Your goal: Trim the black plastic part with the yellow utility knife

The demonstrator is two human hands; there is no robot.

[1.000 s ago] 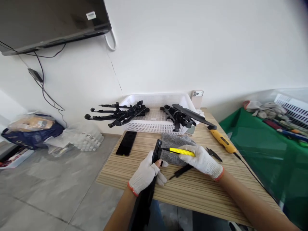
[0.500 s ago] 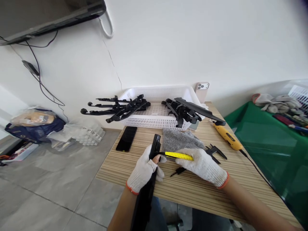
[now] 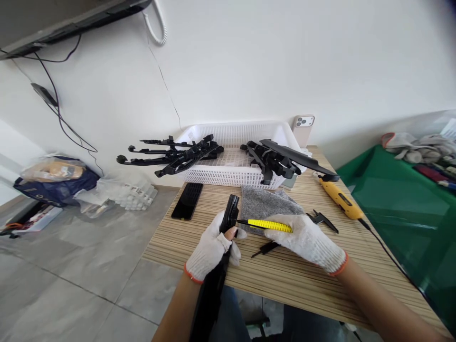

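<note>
My left hand, in a white knit glove with a bare thumb tip, is closed around a long black plastic part. The part slants up from my lap past the table's front edge. In my gloved right hand is a tool with a yellow ribbed handle and a slim dark tip. That tip points left and meets the edge of the black part just above my left thumb; its exact kind I cannot make out. Under my right hand lies a dark slender tool, partly covered. A black caliper sticks out beyond the hand.
Behind a grey cloth, a white basket carries black plastic parts overhanging its sides. A black phone lies left on the table. To the right are a corded yellow power tool and a green-covered surface.
The yellow-handled tool and my right hand have shifted slightly right and up. Its tip now shows against the black part's edge. My left hand keeps its hold; the view has tilted a little.
</note>
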